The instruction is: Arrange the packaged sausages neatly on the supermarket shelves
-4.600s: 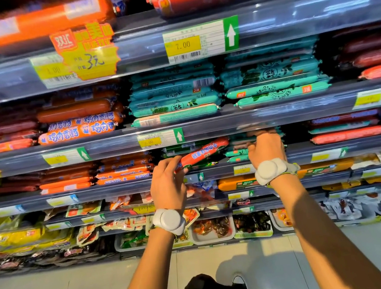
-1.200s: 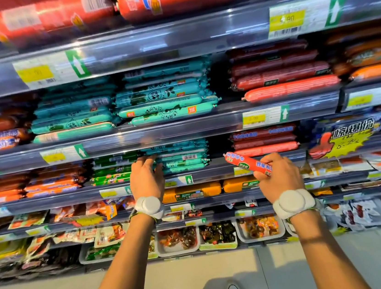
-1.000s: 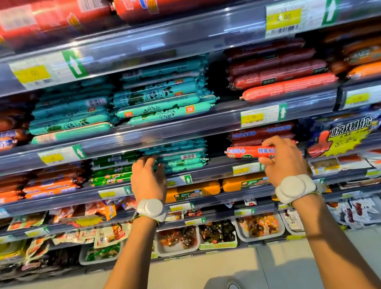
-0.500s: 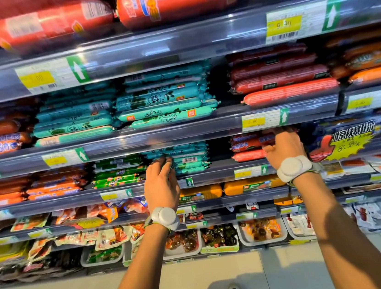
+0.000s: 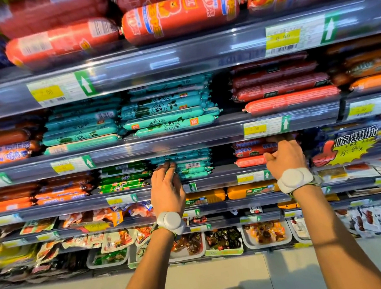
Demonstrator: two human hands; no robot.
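Hands: left (image 5: 166, 188) on teal sausages (image 5: 187, 166), right (image 5: 284, 156) on three red sausages (image 5: 253, 152)

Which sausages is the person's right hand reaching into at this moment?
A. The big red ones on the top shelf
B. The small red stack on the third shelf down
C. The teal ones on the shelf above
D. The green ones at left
B: the right hand rests against the small red stack, with its fingers over the top of the pile, while the left hand is at the teal stack on the same shelf.
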